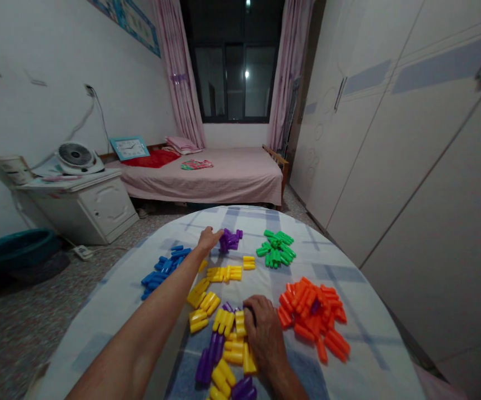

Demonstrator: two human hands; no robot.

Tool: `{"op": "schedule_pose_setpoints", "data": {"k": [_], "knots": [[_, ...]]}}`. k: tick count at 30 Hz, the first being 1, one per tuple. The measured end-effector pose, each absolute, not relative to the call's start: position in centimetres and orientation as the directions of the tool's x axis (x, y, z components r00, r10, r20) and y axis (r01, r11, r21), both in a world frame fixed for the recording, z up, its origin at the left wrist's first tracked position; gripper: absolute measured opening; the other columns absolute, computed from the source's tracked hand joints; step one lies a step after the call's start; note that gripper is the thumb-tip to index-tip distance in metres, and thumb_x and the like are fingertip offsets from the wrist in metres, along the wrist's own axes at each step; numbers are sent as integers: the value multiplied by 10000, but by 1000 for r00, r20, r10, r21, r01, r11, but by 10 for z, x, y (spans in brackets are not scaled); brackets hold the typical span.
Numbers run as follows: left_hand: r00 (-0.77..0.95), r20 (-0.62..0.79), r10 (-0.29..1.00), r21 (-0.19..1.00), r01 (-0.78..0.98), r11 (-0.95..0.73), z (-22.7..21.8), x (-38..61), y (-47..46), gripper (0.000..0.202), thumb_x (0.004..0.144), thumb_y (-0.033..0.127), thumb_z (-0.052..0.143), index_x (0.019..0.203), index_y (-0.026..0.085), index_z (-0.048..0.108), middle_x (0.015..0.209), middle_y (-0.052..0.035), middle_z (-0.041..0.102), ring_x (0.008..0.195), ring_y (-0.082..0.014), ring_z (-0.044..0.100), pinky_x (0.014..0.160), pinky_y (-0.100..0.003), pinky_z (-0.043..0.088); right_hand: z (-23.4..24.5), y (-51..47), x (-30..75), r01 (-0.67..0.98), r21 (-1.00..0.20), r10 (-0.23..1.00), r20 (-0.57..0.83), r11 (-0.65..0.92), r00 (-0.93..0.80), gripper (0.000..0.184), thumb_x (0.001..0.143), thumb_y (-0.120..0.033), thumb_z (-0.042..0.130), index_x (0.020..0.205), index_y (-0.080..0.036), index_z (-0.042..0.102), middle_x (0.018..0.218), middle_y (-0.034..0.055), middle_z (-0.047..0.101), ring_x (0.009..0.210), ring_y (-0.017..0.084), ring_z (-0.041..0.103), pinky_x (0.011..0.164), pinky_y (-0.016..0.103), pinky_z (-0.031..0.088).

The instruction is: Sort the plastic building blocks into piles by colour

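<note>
Purple pieces (231, 240) were right in the action, heaped at the fingertips of the left hand (209, 239)! Sweeping across from the far left: a teal tub (18, 249) sat on the floor, well apart from that hand, and next came a white cabinet (103, 205) with a fan (78, 155) on top. Closer in, blue pieces (165, 270) lay in a cluster just left of the left forearm. That left hand was stretched far out, fingers pointing into the purple; whether it had pinched one, I couldn't tell. Nearer than that hand, yellow pieces (224, 273) ran in a loose string. Then a mixed heap (234, 345) of yellow and purple, just left of the right hand (261, 325)! Those fingers curled low against its yellow edge, undersides hidden, so their grip couldn't be told either. Beyond the right hand and slightly right: green pieces (277, 248), bunched tight. Just right of it, orange pieces (313, 311) were piled high with a purple bit (316, 306) among them, all on a checked tablecloth (361, 316). Far right, well apart, stood a pale wardrobe (390, 166).
</note>
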State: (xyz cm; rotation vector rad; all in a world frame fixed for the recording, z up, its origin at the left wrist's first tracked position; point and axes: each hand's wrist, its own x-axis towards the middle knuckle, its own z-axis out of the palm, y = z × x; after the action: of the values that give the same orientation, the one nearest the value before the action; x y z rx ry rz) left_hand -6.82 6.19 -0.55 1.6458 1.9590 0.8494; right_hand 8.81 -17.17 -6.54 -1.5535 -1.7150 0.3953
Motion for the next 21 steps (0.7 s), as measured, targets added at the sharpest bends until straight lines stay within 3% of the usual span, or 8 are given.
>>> {"op": "schedule_pose_setpoints", "data": {"k": [10, 16, 21], "knots": [[46, 199, 979, 531, 834, -147, -19, -72, 27, 365, 770, 227, 525, 1120, 133, 575, 1201, -116, 562, 1140, -197, 510, 959, -270, 373, -64, -171, 88, 730, -647, 930, 365, 220, 43, 173, 837, -127, 450, 877, -210, 597, 894, 27, 593, 870, 166, 530, 792, 295, 390], [86, 183, 979, 459, 873, -163, -20, -63, 34, 313, 698, 240, 603, 1003, 175, 577, 1058, -83, 583, 969, -211, 574, 837, -296, 417, -64, -173, 88, 718, -661, 932, 360, 220, 46, 181, 844, -130, 438, 883, -214, 593, 897, 34, 592, 870, 172, 528, 791, 304, 395], [27, 147, 989, 509, 855, -99, -34, -60, 40, 431, 639, 275, 678, 1028, 168, 527, 1026, -88, 580, 935, -217, 587, 775, -283, 430, -65, -172, 87, 724, -659, 940, 338, 202, 45, 175, 839, -130, 446, 886, -214, 592, 905, 35, 590, 884, 177, 525, 796, 308, 390]]}}
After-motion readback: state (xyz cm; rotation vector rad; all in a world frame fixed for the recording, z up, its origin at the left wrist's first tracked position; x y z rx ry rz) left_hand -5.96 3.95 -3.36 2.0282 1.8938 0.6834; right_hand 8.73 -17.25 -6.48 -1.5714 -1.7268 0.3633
